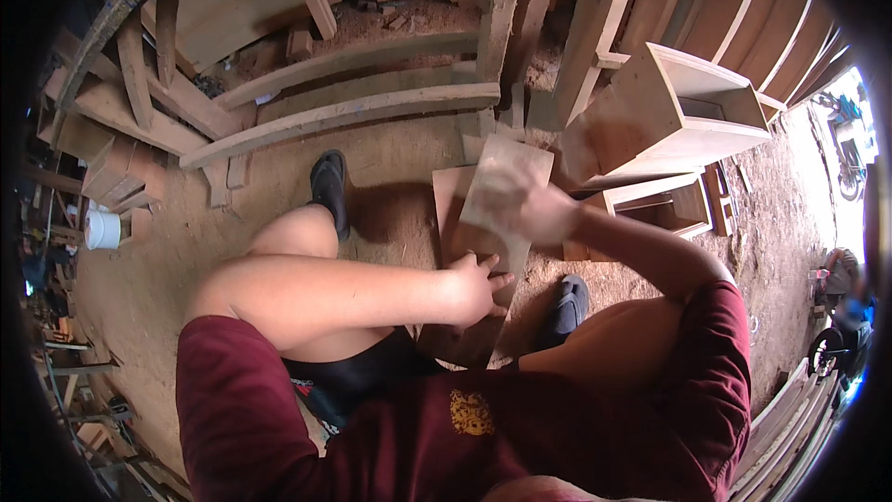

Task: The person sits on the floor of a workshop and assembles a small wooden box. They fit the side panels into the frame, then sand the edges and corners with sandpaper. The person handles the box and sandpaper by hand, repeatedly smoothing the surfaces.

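A long brown wooden board (452, 204) lies between my feet, its near end close to my lap. Flat on its middle rests my left hand (478, 290), fingers spread. Over the board's far end is a paler rectangular piece (509, 151), set at a slight angle; whether it is thin wood or a sheet, I cannot tell. My right hand (546, 211) is on or just above this pale piece. Motion smears its fingers, so their grip and anything under them are hidden.
A pale wooden box (641, 121) with an open end stands at right, beside a smaller open box (655, 204). Curved timber rails (353, 110) cross ahead. A white bucket (102, 228) stands at far left. My sandalled feet (329, 188) flank the board on the dirt floor.
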`<act>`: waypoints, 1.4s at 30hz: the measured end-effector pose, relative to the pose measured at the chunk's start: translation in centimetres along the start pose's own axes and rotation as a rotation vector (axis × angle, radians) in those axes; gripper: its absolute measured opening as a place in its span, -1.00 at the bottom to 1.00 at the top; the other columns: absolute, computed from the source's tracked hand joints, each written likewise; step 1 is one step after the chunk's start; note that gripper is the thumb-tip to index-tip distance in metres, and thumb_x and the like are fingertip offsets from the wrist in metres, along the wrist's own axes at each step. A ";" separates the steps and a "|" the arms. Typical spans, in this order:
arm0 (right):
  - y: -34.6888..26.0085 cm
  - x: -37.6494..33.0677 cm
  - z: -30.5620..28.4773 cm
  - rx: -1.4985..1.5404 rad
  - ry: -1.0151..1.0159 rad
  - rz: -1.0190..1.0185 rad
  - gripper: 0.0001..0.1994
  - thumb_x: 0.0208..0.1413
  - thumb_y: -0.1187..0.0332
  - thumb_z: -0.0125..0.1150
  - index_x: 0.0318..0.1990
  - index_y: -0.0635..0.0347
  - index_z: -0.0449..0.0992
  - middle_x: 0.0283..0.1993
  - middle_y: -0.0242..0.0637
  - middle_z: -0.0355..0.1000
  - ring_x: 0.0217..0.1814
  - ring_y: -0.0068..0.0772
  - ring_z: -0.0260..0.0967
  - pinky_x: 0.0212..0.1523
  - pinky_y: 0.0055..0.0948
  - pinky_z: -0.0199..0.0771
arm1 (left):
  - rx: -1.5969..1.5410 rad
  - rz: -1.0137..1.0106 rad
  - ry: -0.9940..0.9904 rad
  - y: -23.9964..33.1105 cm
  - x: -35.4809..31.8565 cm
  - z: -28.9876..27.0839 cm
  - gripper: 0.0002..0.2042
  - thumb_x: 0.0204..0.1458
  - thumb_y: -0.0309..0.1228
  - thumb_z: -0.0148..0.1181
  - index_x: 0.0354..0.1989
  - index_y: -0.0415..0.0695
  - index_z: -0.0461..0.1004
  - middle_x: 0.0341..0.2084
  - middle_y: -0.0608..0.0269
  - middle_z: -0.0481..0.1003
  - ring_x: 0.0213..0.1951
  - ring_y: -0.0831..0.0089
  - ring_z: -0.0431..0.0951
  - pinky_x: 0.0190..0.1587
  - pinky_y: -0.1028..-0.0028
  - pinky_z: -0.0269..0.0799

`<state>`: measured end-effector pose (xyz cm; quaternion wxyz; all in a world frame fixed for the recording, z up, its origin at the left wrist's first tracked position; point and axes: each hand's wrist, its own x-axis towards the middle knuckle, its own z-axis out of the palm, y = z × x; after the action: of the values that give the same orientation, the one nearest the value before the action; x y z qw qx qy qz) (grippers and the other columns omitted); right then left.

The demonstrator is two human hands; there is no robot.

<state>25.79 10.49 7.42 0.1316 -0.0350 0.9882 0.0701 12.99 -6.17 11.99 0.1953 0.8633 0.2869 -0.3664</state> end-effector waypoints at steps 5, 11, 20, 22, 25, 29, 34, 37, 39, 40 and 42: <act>3.2 1.0 4.1 -0.032 0.204 0.184 -0.45 0.27 0.06 0.04 0.42 -0.23 0.27 0.56 -0.49 0.06 0.60 -0.06 -0.09 0.52 0.30 -0.25 | 0.015 -0.002 0.019 -0.2 0.0 0.0 -0.15 -0.02 0.10 0.36 0.48 0.39 0.11 0.55 0.11 -0.20 0.51 -0.09 -0.10 0.27 -0.08 0.28; -0.5 0.2 2.4 -0.261 0.211 0.020 -0.59 0.17 0.18 0.13 0.18 -0.06 0.53 0.41 -0.39 0.29 0.60 0.02 -0.09 0.51 0.32 -0.21 | -0.006 -0.011 0.062 -0.1 -0.2 0.0 -0.09 -0.03 0.05 0.38 0.51 0.46 0.00 0.55 0.12 -0.19 0.49 -0.10 -0.04 0.25 -0.10 0.31; 2.6 0.1 3.9 -0.030 0.233 0.483 -0.41 0.16 0.08 0.16 0.37 -0.11 0.35 0.52 -0.39 0.12 0.58 0.05 -0.08 0.40 0.48 -0.07 | 0.112 -0.061 0.205 1.3 0.6 1.7 -0.31 0.21 -0.18 0.06 0.51 0.52 -0.04 0.54 0.04 -0.17 0.47 -0.24 -0.04 0.23 -0.15 0.30; -1.2 0.4 3.9 -0.017 0.232 0.112 -0.51 0.05 0.12 0.22 0.20 -0.16 0.53 0.51 -0.46 0.16 0.62 -0.04 -0.14 0.43 0.55 -0.21 | 0.095 -0.126 0.269 1.9 0.9 3.2 -0.34 0.23 -0.18 0.02 0.51 0.51 -0.03 0.53 0.04 -0.14 0.45 -0.24 -0.01 0.24 -0.16 0.30; -1.9 0.4 3.8 0.108 0.372 -0.186 -0.52 0.03 0.12 0.23 0.17 -0.17 0.56 0.52 -0.46 0.15 0.64 -0.05 -0.17 0.46 0.53 -0.31 | 0.177 -0.136 0.295 2.6 1.3 3.7 -0.30 0.23 -0.19 0.03 0.53 0.48 -0.09 0.49 -0.06 -0.08 0.40 -0.23 0.11 0.22 -0.11 0.35; 2.6 1.0 3.6 0.204 0.292 0.364 -0.46 0.12 0.11 0.16 0.31 -0.15 0.43 0.58 -0.43 0.03 0.66 0.01 -0.31 0.51 0.45 -0.38 | 0.234 -0.105 0.359 2.5 2.1 3.9 -0.37 0.22 -0.17 0.02 0.49 0.40 0.05 0.48 -0.08 -0.05 0.44 -0.17 0.03 0.31 -0.12 0.23; -1.0 1.2 1.3 -0.026 0.077 0.054 -0.35 0.18 0.08 0.11 0.46 -0.32 0.19 0.59 -0.44 -0.02 0.65 0.11 -0.31 0.49 0.47 -0.37 | 0.363 0.021 0.360 2.4 3.4 5.2 -0.39 0.20 -0.14 0.04 0.46 0.30 0.10 0.50 0.08 -0.04 0.51 -0.02 -0.10 0.38 -0.09 0.13; -1.5 0.6 0.4 0.016 0.124 -0.103 -0.36 0.23 0.07 0.06 0.48 -0.39 0.14 0.60 -0.44 -0.06 0.64 0.13 -0.28 0.48 0.49 -0.34 | 0.288 0.081 0.302 3.0 3.8 5.3 -0.38 0.21 -0.19 0.04 0.47 0.23 0.06 0.49 0.10 0.01 0.52 0.05 -0.10 0.36 -0.13 0.16; 0.9 1.2 2.9 -0.064 0.013 0.155 -0.40 0.29 0.04 -0.01 0.49 -0.36 0.13 0.61 -0.44 -0.07 0.62 0.13 -0.18 0.48 0.48 -0.31 | 0.234 0.109 0.336 2.8 3.7 4.9 -0.39 0.22 -0.20 0.03 0.47 0.23 0.05 0.48 0.10 0.03 0.52 0.05 -0.10 0.35 -0.14 0.17; 2.8 1.2 3.0 -0.053 0.071 0.277 -0.40 0.30 0.04 -0.02 0.49 -0.35 0.13 0.61 -0.45 -0.07 0.62 0.12 -0.18 0.48 0.48 -0.31 | 0.256 0.096 0.368 2.8 4.0 5.2 -0.43 0.24 -0.21 0.01 0.44 0.22 0.11 0.45 0.10 0.07 0.51 0.05 -0.09 0.35 -0.13 0.18; 3.8 1.3 2.6 -0.055 0.131 0.390 -0.42 0.30 0.05 -0.02 0.48 -0.31 0.16 0.61 -0.45 -0.05 0.61 0.10 -0.17 0.48 0.47 -0.32 | 0.261 0.076 0.337 2.9 4.1 5.0 -0.47 0.24 -0.20 0.01 0.41 0.21 0.17 0.44 0.09 0.09 0.51 0.06 -0.09 0.35 -0.12 0.18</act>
<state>24.89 14.53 5.12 0.0502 0.1487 0.9804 0.1189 14.55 -9.62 5.99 0.0450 0.9404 0.2330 -0.2435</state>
